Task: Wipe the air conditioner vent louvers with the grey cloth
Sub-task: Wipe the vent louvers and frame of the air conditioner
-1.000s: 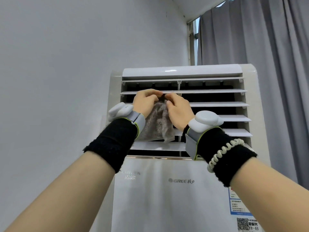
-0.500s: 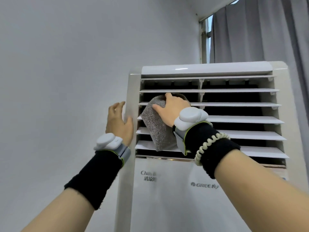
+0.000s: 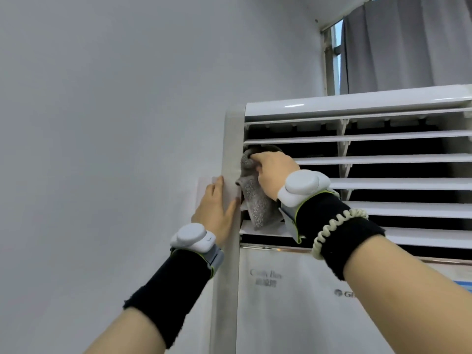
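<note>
A tall white floor-standing air conditioner [image 3: 293,302] fills the right half of the head view, with several horizontal white louvers [image 3: 383,159] across its dark vent. My right hand [image 3: 274,172] grips the grey cloth [image 3: 258,203] and holds it against the far left end of the louvers, in the second gap from the top. The cloth's loose end hangs down over the lower louvers. My left hand [image 3: 214,210] lies flat, fingers straight, on the unit's left side panel.
A plain grey-white wall [image 3: 115,123] runs along the left, close to the unit's side. Grey curtains [image 3: 408,42] and a strip of window frame stand behind the unit at the upper right.
My left hand let go of the cloth and went to the unit's left side. My right hand slid the cloth left along the louvers to their left end. The view shifted left.
</note>
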A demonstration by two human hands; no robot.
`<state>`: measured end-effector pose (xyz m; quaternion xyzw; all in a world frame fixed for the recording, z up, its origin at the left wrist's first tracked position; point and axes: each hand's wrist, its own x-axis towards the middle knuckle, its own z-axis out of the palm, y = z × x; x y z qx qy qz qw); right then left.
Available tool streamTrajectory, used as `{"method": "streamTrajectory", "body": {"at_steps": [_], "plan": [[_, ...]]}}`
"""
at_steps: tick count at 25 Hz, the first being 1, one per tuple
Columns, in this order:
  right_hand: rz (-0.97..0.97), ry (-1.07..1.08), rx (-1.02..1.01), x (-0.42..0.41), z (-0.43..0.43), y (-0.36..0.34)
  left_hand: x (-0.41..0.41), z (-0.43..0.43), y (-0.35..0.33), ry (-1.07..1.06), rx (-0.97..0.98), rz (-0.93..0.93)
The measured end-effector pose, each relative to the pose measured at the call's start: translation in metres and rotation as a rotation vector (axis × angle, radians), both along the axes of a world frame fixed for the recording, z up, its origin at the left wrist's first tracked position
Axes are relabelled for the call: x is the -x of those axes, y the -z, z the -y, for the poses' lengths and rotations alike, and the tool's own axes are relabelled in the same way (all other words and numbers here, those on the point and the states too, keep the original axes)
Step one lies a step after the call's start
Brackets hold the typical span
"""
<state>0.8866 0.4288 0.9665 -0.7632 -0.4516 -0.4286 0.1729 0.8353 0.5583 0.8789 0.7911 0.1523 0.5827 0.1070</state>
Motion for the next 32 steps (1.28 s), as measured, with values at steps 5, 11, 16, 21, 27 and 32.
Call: {"method": "streamTrajectory", "body": {"at_steps": [5, 11, 16, 21, 27, 32], "plan": [[-0.076, -0.073, -0.095, -0.022, 0.036, 0.005, 0.002, 0.014, -0.007, -0.049, 0.028, 0.065], [-0.079, -0.024, -0.230, -0.065, 0.104, 0.012, -0.002, 0.036, -0.017, -0.093, -0.005, 0.110], [-0.112, -0.019, -0.337, -0.077, 0.125, 0.013, -0.012, 0.052, -0.022, -0.070, -0.096, 0.132], [0.033, 0.017, -0.303, -0.065, 0.108, 0.021, -0.025, 0.056, -0.024, -0.084, -0.152, 0.141], [-0.021, 0.066, -0.369, -0.084, 0.147, 0.019, -0.039, 0.071, -0.032, -0.115, -0.138, 0.199], [-0.048, 0.172, -0.403, -0.117, 0.200, 0.019, -0.057, 0.088, -0.034, -0.091, -0.161, 0.266]]}}
